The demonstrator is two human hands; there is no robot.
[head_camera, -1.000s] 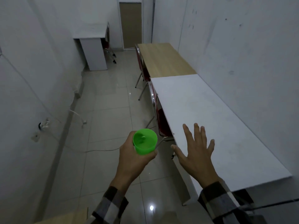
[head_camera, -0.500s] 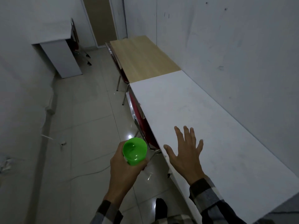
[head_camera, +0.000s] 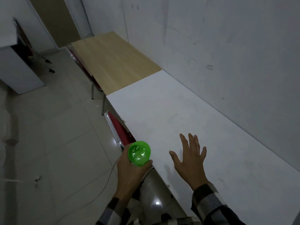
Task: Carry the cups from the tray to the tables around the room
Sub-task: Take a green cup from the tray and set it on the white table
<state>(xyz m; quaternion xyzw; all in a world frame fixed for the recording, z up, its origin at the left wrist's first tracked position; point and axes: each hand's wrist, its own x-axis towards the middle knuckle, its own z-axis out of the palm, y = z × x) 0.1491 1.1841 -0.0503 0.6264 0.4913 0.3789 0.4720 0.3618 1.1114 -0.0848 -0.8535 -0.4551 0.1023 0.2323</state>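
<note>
A bright green plastic cup (head_camera: 139, 153) sits upright in my left hand (head_camera: 132, 174), which grips it from below right at the near edge of the long white table (head_camera: 186, 114). My right hand (head_camera: 190, 158) is spread flat, fingers apart, over the white tabletop to the right of the cup, holding nothing. No tray is in view.
A wooden-topped table (head_camera: 113, 60) butts against the white table's far end along the right wall. Red chairs (head_camera: 121, 130) are tucked under the tables' left edge. A white desk (head_camera: 17, 73) stands at the far left. A cable (head_camera: 103, 187) trails across the tiled floor.
The view has swung right and moved closer to the white table. The cup in my left hand has come up to the table's edge, and my right hand now hovers over the tabletop.
</note>
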